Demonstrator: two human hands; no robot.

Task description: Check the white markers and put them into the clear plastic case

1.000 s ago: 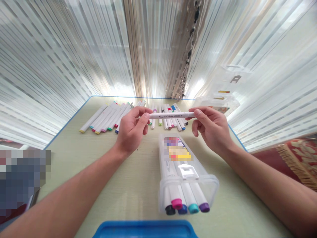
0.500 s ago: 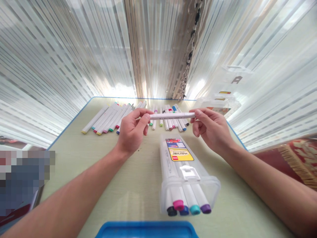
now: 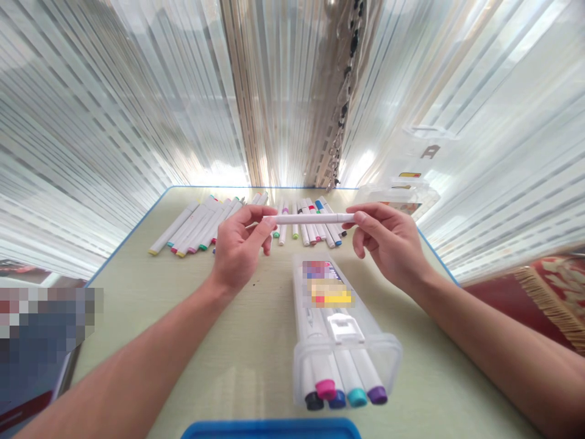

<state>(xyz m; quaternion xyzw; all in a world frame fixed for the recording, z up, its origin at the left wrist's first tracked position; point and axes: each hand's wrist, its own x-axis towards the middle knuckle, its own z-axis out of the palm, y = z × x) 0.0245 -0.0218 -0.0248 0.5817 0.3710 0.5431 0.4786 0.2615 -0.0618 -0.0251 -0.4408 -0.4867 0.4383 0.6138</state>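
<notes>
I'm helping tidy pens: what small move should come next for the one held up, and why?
Probably lower the white marker toward the clear case: the left grip and right grip hold it level by its ends, and the case lies nearer the person, with other markers inside.

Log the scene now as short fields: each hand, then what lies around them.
Left hand: pinches one end of a white marker
Right hand: pinches the other end
Marker tilt: roughly level
Case: on the table; black, pink, blue, teal, purple caps at near end
Loose markers: along the far side, partly hidden
Plastic box: far right corner
</notes>
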